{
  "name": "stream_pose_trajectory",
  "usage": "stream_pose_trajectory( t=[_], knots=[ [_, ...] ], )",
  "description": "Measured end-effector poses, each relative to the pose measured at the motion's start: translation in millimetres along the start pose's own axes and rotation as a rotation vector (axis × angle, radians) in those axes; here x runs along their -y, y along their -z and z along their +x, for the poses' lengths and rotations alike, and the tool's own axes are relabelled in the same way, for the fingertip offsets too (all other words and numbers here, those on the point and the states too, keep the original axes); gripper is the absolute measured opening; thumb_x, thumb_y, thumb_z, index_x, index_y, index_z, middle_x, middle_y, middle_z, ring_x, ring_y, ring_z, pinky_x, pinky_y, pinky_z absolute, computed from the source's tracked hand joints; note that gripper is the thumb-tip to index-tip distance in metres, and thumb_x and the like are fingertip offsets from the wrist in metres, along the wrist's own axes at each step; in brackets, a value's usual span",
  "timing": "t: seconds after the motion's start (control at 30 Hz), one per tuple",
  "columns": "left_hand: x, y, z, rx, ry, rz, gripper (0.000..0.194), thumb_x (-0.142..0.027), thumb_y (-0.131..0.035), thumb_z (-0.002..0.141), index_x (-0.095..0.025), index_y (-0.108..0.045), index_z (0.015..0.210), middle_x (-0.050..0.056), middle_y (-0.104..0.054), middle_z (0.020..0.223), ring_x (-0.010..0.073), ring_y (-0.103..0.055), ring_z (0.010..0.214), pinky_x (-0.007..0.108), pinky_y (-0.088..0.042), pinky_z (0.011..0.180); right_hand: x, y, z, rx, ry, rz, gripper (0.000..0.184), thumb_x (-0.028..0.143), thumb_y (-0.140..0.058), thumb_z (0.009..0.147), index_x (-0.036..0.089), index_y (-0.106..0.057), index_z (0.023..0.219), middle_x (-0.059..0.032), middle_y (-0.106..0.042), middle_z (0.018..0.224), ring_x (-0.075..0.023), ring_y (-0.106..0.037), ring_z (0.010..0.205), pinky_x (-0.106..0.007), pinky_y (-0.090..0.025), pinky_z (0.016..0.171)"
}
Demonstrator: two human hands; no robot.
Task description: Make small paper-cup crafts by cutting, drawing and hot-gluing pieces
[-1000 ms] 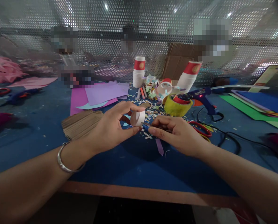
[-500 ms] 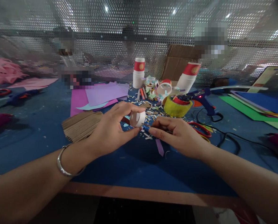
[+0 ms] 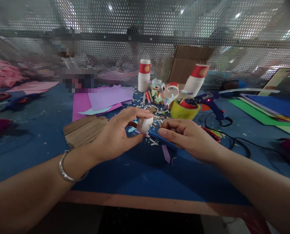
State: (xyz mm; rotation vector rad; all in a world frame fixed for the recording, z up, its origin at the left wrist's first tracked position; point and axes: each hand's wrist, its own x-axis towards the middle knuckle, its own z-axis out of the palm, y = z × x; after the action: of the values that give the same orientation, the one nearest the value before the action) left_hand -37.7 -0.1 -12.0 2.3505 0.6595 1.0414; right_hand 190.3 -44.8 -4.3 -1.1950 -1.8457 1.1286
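Observation:
My left hand (image 3: 122, 133) grips a small white round piece (image 3: 145, 124), which looks like the cut base of a paper cup, between thumb and fingers. It is tilted above the scattered paper scraps. My right hand (image 3: 184, 136) is closed in a pinch just to the right, apart from the white piece. What it holds, if anything, is hidden by the fingers. A long blue strip-like object (image 3: 165, 140) shows below the right fingers; I cannot tell whether it is held or lies on the table. A purple paper strip (image 3: 166, 154) lies in front.
Corrugated cardboard (image 3: 85, 130) and purple paper sheets (image 3: 111, 97) lie left. Behind stand stacked paper cups (image 3: 144, 76) and a leaning cup stack (image 3: 196, 81). A yellow tape roll (image 3: 185, 110), a blue glue gun (image 3: 214, 105) with a cable, and coloured sheets (image 3: 269, 112) are right.
My right hand has drawn slightly away from the white piece, and the thin dark tip that touched it no longer shows. The white piece has turned a little in my left hand.

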Motion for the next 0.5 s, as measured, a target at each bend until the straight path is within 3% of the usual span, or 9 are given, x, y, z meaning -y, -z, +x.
stream_pose_trajectory(
  t=[0.5],
  knots=[
    [-2.0, 3.5, -1.1, 0.018, -0.058, 0.108, 0.050, -0.005, -0.065, 0.080, -0.033, -0.058, 0.121, 0.002, -0.061, 0.137, 0.0257, -0.056, 0.129, 0.050, -0.048, 0.106, 2.4, -3.6, -1.7, 0.040, -0.068, 0.128, 0.043, 0.057, -0.058, 0.091, 0.020, -0.046, 0.071, 0.0071, -0.033, 0.062, -0.0061, -0.025, 0.050, -0.024, -0.017, 0.043]
  ],
)
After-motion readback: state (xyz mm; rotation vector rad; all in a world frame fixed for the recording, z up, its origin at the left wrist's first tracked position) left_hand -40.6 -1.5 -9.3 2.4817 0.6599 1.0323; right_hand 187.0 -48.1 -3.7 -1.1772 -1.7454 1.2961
